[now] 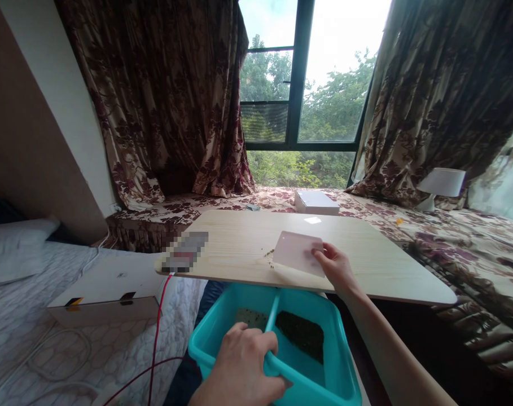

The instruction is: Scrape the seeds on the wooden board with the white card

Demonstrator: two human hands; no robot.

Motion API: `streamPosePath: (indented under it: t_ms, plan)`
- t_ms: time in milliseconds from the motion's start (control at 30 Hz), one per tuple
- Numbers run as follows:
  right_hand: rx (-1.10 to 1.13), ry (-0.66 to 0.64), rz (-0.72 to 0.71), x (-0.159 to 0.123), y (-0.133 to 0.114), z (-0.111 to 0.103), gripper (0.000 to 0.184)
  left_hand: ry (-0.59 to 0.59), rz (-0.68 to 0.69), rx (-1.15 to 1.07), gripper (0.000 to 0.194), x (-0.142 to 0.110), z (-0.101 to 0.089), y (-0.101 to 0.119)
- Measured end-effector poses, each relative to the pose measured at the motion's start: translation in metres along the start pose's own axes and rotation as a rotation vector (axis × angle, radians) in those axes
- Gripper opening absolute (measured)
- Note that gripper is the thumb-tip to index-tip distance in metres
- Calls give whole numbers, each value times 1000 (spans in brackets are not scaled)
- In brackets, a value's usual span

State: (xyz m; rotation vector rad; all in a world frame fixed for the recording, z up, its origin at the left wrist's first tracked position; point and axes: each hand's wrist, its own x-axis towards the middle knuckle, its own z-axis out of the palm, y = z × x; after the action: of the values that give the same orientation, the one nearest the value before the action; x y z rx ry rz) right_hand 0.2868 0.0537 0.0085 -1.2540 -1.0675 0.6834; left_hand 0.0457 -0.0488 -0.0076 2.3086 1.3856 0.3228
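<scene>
My right hand [333, 264] pinches the right edge of a thin, pale translucent sheet [296, 251] just over the wooden tabletop [235, 237]. By the sheet's left edge lie several small dark crumbs [270, 254]. My left hand [245, 361] is wrapped round the near rim of a turquoise two-compartment bin [341, 338], below the table's front edge. A heap of dark green-brown bits [301, 332] fills part of the right compartment. In the left compartment some specks show on a greyish patch [251, 318]; my left hand hides part of it.
A pixelated flat object [186, 251] lies at the table's left end, with a red cable [157, 332] hanging down. A white box [116, 282] rests on the bed at left. Behind the table, another white box [316, 202] and a lamp [441, 183] stand on the window seat.
</scene>
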Motion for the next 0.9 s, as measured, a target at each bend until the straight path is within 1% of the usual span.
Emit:
streamPosePath:
  t_ms: [167,267,467,633,900]
  plan:
    - [10,-10,20,-1,2,-2,29,104,-59,-31,10,-5,-14,-7]
    - [18,-6,39,-1,3,-2,28,137,-65,-57,9,-5,-18,-11]
    - [30,-12,44,0,5,0,30,138,-84,-48,8,-5,-21,-13]
    - [13,-42,39,-2,3,-2,28,131,-109,-45,11,-6,-23,-16]
    - [-6,-24,10,1,7,0,28,99,-152,-26,11,-5,-26,-18]
